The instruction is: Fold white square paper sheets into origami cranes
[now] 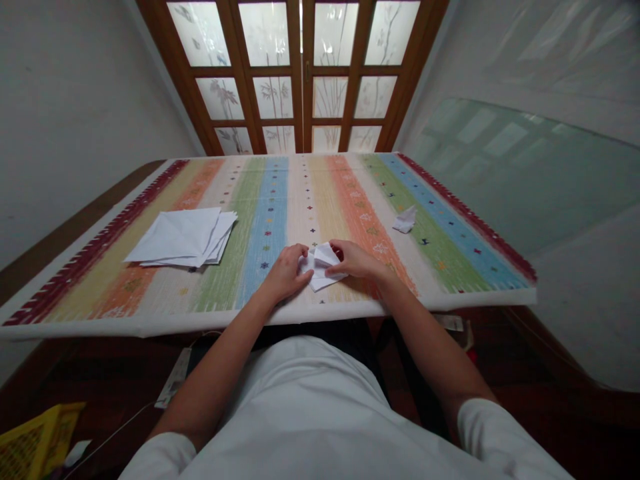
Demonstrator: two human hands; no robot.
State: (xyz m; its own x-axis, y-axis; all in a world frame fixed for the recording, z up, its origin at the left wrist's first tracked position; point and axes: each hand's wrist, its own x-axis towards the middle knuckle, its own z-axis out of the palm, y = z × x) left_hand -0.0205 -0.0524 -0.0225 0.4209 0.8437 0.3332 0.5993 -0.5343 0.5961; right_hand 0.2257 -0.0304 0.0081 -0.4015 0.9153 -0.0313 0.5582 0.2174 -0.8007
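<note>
Near the table's front edge, a partly folded sheet of white paper (324,261) lies between my two hands. My left hand (286,275) pinches its left side, thumb on top and fingers curled behind. On the right side, my right hand (356,260) grips the paper with thumb and fingertips, close to a raised flap. Some of the fingertips are hidden by the paper. Farther right on the cloth stands a small folded white paper figure (405,219), apart from my hands. A stack of white paper sheets (175,237) lies to the left, its edges uneven.
A striped, patterned tablecloth (270,200) with a white border covers the table. Beyond the far edge are wooden doors with glass panes (273,80). A pale green glass panel (530,167) is at the right wall. Down on the floor at left sits a yellow crate (37,440).
</note>
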